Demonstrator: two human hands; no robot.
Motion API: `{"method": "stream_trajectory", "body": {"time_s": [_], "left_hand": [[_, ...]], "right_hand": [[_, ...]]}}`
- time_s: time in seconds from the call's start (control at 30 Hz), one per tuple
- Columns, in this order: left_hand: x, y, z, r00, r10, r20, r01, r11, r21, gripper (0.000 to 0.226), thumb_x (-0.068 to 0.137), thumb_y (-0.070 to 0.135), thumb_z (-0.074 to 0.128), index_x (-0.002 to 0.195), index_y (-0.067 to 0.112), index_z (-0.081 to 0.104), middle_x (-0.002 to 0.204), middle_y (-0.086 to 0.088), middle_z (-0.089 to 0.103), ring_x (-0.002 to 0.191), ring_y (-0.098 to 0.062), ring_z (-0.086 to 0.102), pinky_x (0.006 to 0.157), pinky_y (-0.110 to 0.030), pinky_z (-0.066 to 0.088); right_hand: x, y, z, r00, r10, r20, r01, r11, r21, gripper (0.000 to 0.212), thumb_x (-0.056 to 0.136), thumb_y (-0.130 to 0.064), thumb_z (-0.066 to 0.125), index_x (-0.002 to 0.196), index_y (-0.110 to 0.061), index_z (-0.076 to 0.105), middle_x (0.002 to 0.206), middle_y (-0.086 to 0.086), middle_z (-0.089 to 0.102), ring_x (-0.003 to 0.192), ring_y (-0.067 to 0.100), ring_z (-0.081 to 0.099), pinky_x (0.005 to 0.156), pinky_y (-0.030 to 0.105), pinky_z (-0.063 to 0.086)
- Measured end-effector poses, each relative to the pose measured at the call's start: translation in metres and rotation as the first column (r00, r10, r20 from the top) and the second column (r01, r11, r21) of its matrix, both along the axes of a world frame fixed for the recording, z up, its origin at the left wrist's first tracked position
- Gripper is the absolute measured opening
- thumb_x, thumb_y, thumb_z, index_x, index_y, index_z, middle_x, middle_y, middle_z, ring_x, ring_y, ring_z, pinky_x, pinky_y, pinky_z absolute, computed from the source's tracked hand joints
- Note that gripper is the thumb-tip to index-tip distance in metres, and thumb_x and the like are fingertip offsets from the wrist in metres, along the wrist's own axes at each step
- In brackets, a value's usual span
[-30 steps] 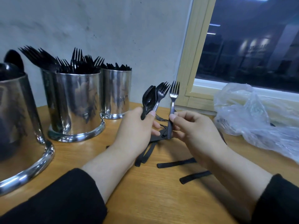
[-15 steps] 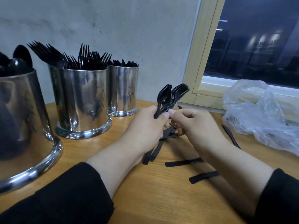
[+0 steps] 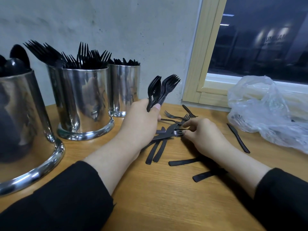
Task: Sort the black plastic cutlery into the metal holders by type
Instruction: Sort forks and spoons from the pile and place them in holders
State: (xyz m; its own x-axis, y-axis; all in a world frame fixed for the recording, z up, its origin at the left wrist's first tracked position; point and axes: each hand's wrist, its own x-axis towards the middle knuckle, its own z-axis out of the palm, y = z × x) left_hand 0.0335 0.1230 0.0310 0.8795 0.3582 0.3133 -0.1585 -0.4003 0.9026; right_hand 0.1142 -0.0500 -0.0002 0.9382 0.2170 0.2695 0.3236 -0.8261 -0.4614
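My left hand (image 3: 141, 124) grips an upright bundle of black spoons and forks (image 3: 160, 90) above the table. My right hand (image 3: 201, 135) is down at the loose pile, its thumb and forefinger pinching the head of a fork (image 3: 178, 131) that lies on a knife (image 3: 166, 133). Three metal holders stand at the left: the nearest holder (image 3: 21, 117) has spoons, the middle holder (image 3: 81, 100) is full of forks, and the far holder (image 3: 125, 87) has knives.
More loose forks (image 3: 176, 116) lie just beyond my hands. A single knife (image 3: 238, 138) rests to the right, beside a crumpled clear plastic bag (image 3: 266, 110). Handles (image 3: 182, 162) stick out from under my right forearm. A wall and a window frame (image 3: 196, 69) are behind.
My right hand passed its fork into the bundle in my left hand, then dropped to the pile on the table and took hold of another fork. The left hand stays raised.
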Motion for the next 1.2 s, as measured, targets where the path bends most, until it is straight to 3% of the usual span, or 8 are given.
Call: {"method": "stream_trajectory", "body": {"time_s": [0.2,0.3,0.4,0.57,0.7,0.83,1.0,1.2], "left_hand": [[0.005,0.004,0.000,0.999,0.034,0.019,-0.035,0.996,0.077,0.032,0.106,0.028,0.048,0.086,0.007,0.061,0.061,0.006,0.055,0.041,-0.004,0.042,0.039,-0.015,0.033],[0.006,0.006,0.000,0.998,0.057,0.006,-0.057,0.991,0.118,0.032,0.106,0.030,0.047,0.087,0.009,0.061,0.066,0.003,0.060,0.039,-0.004,0.040,0.043,-0.020,0.031],[0.005,0.008,0.001,0.998,0.065,-0.001,-0.065,0.989,0.133,0.031,0.106,0.029,0.046,0.087,0.010,0.060,0.078,-0.007,0.068,0.052,-0.009,0.050,0.046,-0.021,0.035],[0.002,0.004,0.002,1.000,-0.011,-0.021,0.014,0.992,0.125,0.030,0.107,0.026,0.045,0.093,0.004,0.061,0.086,-0.008,0.071,0.041,0.009,0.050,0.040,-0.007,0.035],[-0.002,0.000,0.002,0.993,-0.087,-0.075,0.097,0.983,0.156,0.028,0.106,0.031,0.046,0.088,0.015,0.060,0.084,-0.002,0.074,0.055,0.003,0.061,0.053,-0.020,0.039],[-0.005,-0.003,0.001,0.972,-0.204,-0.118,0.218,0.968,0.121,0.025,0.106,0.033,0.048,0.095,0.019,0.066,0.065,0.008,0.071,0.065,-0.010,0.068,0.066,-0.025,0.047],[-0.007,-0.004,-0.001,0.939,-0.312,-0.147,0.321,0.946,0.047,0.027,0.105,0.031,0.052,0.093,0.014,0.068,0.052,0.014,0.059,0.041,-0.002,0.041,0.043,-0.013,0.034],[0.000,0.002,-0.003,0.979,-0.174,-0.109,0.180,0.983,0.045,0.034,0.104,0.035,0.053,0.077,0.016,0.062,0.063,0.002,0.053,0.057,-0.016,0.045,0.055,-0.028,0.034]], "right_hand": [[0.007,-0.017,0.013,0.995,-0.042,0.092,0.031,0.993,0.111,0.017,0.093,-0.022,0.063,0.105,-0.025,0.074,0.101,-0.002,0.073,0.087,0.014,0.063,0.076,0.024,0.042],[0.009,-0.027,0.025,0.985,-0.050,0.165,0.023,0.986,0.163,0.012,0.091,-0.020,0.061,0.093,-0.027,0.070,0.089,-0.005,0.071,0.084,0.019,0.065,0.075,0.034,0.051],[0.003,-0.035,0.042,0.964,0.007,0.267,-0.061,0.979,0.195,0.010,0.093,-0.018,0.059,0.090,-0.024,0.067,0.081,-0.006,0.065,0.075,0.012,0.060,0.065,0.030,0.047],[-0.006,-0.043,0.064,0.936,0.207,0.286,-0.277,0.933,0.230,0.011,0.095,-0.021,0.063,0.095,-0.030,0.068,0.086,-0.006,0.067,0.076,0.009,0.060,0.069,0.024,0.047],[-0.007,-0.034,0.063,0.926,0.205,0.319,-0.306,0.900,0.310,0.010,0.094,-0.020,0.064,0.092,-0.029,0.068,0.081,-0.003,0.067,0.078,0.021,0.063,0.075,0.043,0.055],[-0.007,-0.028,0.061,0.935,0.169,0.313,-0.290,0.872,0.395,0.009,0.094,-0.016,0.065,0.090,-0.023,0.068,0.081,0.009,0.069,0.071,0.021,0.062,0.073,0.042,0.054],[-0.003,-0.022,0.055,0.941,0.150,0.303,-0.284,0.837,0.468,0.011,0.091,-0.012,0.068,0.086,-0.021,0.066,0.077,0.006,0.068,0.068,0.012,0.060,0.072,0.041,0.053],[0.016,-0.020,0.043,0.956,0.008,0.293,-0.153,0.865,0.478,0.020,0.089,-0.042,0.069,0.089,-0.022,0.064,0.074,0.003,0.067,0.071,0.023,0.064,0.062,0.037,0.051]]}}
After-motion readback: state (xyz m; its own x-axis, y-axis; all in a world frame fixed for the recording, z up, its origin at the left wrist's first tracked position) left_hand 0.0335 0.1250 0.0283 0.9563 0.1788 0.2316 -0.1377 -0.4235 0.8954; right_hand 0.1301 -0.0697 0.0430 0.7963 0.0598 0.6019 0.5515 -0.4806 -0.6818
